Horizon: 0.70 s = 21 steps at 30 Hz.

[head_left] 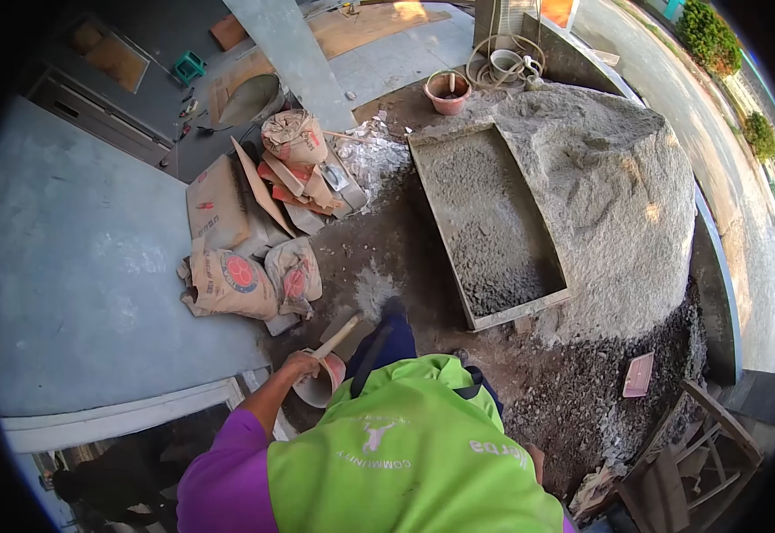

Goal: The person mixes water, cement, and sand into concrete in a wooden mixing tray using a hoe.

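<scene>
My left hand (299,366), at the end of a purple sleeve, is closed around a pale wooden handle (339,337) that slants up to the right. A flat grey piece (341,322) lies beside the handle's far end. Directly under the hand is a bucket (315,391) with a reddish inside, partly covered by my green vest. Only a sliver of my right hand (537,460) shows at the vest's right edge, its fingers hidden by my body.
A long mixing trough (448,233) holds wet grey mortar, beside a large sand pile (619,213). Cement bags (235,282) lean along the left wall. A reddish bucket (448,94) and coiled hose (530,55) stand at the back. Gravel (556,409) and broken wood (716,417) lie right.
</scene>
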### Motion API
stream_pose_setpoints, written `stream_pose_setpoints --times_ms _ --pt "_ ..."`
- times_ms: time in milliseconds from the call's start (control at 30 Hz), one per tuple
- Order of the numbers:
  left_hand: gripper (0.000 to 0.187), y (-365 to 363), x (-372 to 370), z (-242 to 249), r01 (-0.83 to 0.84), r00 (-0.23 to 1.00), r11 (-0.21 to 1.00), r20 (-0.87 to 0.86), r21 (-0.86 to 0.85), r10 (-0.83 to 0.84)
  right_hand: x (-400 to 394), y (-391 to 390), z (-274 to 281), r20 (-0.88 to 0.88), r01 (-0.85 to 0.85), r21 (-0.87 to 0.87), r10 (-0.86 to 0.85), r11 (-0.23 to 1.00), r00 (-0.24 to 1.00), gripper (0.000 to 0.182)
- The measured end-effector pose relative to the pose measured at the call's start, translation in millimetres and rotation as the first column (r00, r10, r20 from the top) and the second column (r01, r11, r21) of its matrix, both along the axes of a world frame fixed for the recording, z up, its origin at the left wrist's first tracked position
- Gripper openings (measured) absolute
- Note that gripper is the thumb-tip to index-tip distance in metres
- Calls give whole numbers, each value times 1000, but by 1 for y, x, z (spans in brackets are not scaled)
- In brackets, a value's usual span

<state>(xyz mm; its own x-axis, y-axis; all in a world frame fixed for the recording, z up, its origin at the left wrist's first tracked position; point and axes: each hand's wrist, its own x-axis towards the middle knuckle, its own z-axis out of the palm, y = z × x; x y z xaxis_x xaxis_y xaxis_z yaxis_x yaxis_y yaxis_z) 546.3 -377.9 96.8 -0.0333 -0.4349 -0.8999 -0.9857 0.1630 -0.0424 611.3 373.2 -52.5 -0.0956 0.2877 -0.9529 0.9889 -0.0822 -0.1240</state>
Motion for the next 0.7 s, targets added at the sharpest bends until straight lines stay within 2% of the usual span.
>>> stream_pose_setpoints --times_ms 100,200,267,300,367,467,600,633,700 --pt "10 -35 24 -15 -110 993 994 35 -6 110 -44 -49 -25 -35 -129 -68 127 989 991 29" --pt "10 -80 42 -27 -214 977 976 26 39 214 -130 -103 -49 -165 -263 -97 245 960 955 28" --pt "11 -92 40 -21 -254 967 965 29 58 253 -206 -145 -28 -207 -267 -94 243 959 948 26" --pt "11 -102 36 -21 -254 967 965 19 71 253 -242 -170 -4 -256 -324 -19 309 946 916 25" --pt "13 -119 29 -20 -264 964 959 7 102 264 -291 -197 24 -378 -286 -19 258 958 889 25" --pt "13 -145 -4 -1 -210 977 973 -6 95 212 -319 -220 41 -400 -173 -39 144 984 905 26" --pt "13 -184 -54 28 -102 994 989 -28 103 106 -293 -228 36 -225 -294 58 299 954 927 29" --pt "14 -192 -71 40 -54 998 995 -39 84 57 -280 -230 38 -195 -258 10 255 966 947 31" --pt "19 -211 -104 53 39 998 996 -62 85 -34 -266 -241 39 -72 -322 14 322 947 944 32"
